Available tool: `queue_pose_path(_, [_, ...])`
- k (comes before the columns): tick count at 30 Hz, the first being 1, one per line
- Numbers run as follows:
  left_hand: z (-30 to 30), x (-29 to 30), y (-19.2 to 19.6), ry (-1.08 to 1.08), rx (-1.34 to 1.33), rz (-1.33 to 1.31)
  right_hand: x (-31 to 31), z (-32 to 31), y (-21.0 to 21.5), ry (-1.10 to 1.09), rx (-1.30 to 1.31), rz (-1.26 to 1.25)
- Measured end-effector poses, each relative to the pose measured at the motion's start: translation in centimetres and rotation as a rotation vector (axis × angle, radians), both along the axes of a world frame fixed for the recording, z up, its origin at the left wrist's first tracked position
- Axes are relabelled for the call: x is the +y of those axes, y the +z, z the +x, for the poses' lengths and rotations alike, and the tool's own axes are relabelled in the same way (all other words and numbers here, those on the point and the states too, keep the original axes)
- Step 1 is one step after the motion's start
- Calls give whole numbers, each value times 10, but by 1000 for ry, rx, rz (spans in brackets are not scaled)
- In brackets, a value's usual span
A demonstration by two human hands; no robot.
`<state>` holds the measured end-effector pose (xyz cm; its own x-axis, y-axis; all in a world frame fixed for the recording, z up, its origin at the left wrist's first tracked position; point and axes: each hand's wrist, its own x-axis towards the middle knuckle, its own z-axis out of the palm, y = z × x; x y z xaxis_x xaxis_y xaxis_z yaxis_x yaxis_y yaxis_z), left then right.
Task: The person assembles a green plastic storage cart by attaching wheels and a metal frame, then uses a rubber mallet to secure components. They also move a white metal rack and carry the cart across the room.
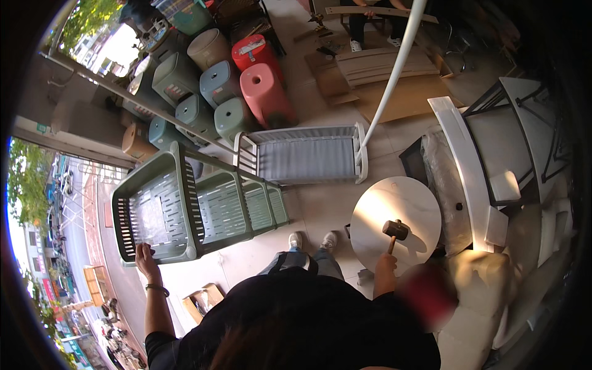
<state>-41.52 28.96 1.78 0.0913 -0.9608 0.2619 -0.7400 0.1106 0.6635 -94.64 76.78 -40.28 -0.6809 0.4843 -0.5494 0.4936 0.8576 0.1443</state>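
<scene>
My left hand [145, 260] rests on the near rim of the top tray of a green plastic tiered rack [189, 197], its fingers closed over the edge. The rack has slotted trays and stands tilted in view at my left. In my right hand [386, 266] is the wooden handle of a rubber mallet [395, 230] with a dark head. The mallet is raised in front of a round white marble-look tabletop [375, 200], its shadow falling there. Ahead of my feet lies a low bench-like piece [306, 155] with a grey fabric surface and white ends.
Stacked plastic stools and bins [266, 92] crowd the far left. A pale pole [394, 74] slants up beside the bench. Farther off, a person's hands [370, 12] hold a curved board over cardboard [394, 102]. White panels [459, 166] and a beige padded seat [478, 296] stand right.
</scene>
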Motion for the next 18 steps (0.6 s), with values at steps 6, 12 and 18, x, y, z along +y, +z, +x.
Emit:
queue_pose_path(6, [-13, 7, -2, 39, -10, -132, -67, -42, 15, 52, 92, -138])
queue_pose_path(12, [-35, 21, 2, 136, -49, -236, -227, -100, 125, -27, 332, -1107])
queue_pose_path(18, [-43, 35, -1, 150, -150, -333, -354, -134, 280, 273, 471, -1525])
